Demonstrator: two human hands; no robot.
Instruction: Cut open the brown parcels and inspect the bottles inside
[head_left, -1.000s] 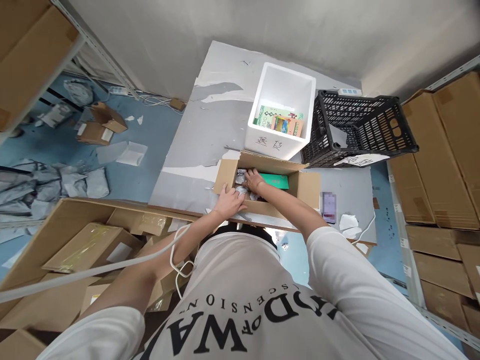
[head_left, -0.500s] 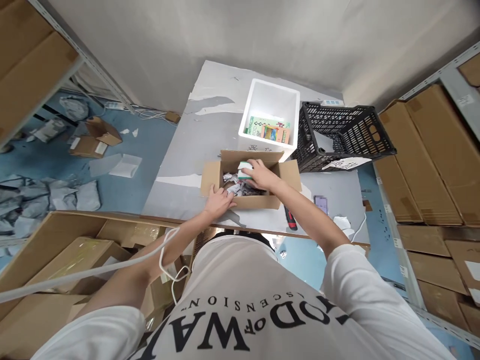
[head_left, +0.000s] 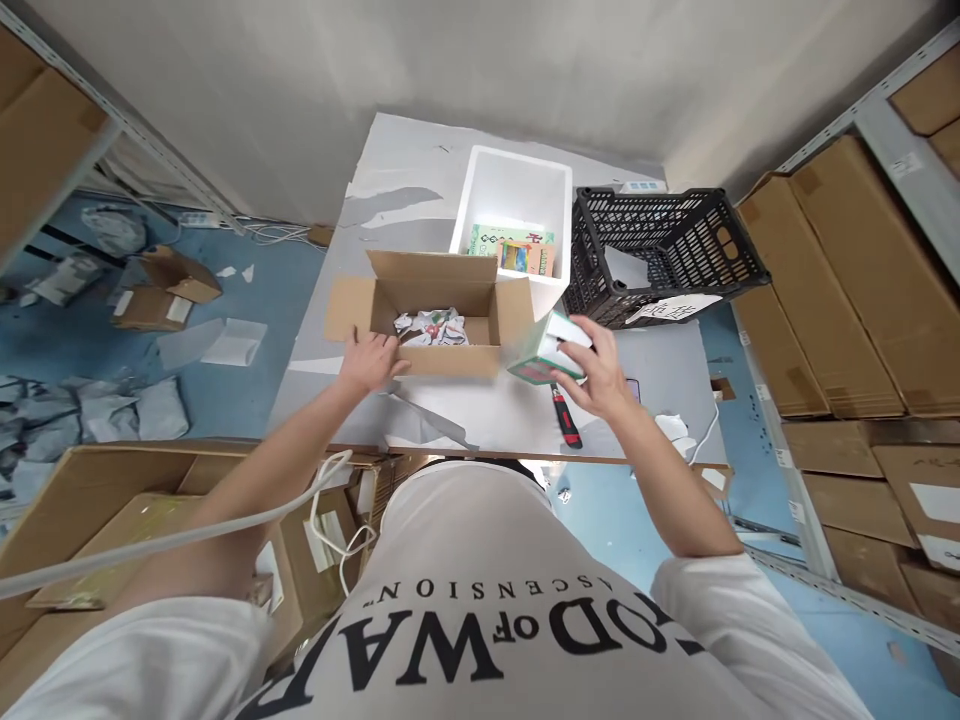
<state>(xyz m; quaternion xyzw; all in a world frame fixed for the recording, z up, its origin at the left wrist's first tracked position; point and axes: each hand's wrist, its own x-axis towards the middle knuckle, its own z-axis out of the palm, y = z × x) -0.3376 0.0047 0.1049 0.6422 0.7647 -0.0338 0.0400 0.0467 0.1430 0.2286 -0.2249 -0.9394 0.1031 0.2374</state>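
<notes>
An open cardboard box (head_left: 450, 360) stands on the table with its flaps spread and crumpled paper (head_left: 433, 328) inside. My left hand (head_left: 371, 360) grips the box at its front left corner, fingers over the edge. To the right of it, my right hand (head_left: 596, 370) is closed around a small white and green box (head_left: 556, 343), held tilted above the table. Just below that small box lies a red and black utility knife (head_left: 567, 420); its upper end is partly covered.
Behind the cardboard box stands a white foam box (head_left: 551, 290) holding colourful printed packs (head_left: 525, 257). A black plastic crate (head_left: 667, 250) is to its right. A white cable (head_left: 187, 538) crosses over my left arm. Shelves with cartons (head_left: 847, 290) line the right side.
My right hand has lifted the white and green box out of the cardboard box and carried it right. The cardboard box has shifted left with my left hand on it.
</notes>
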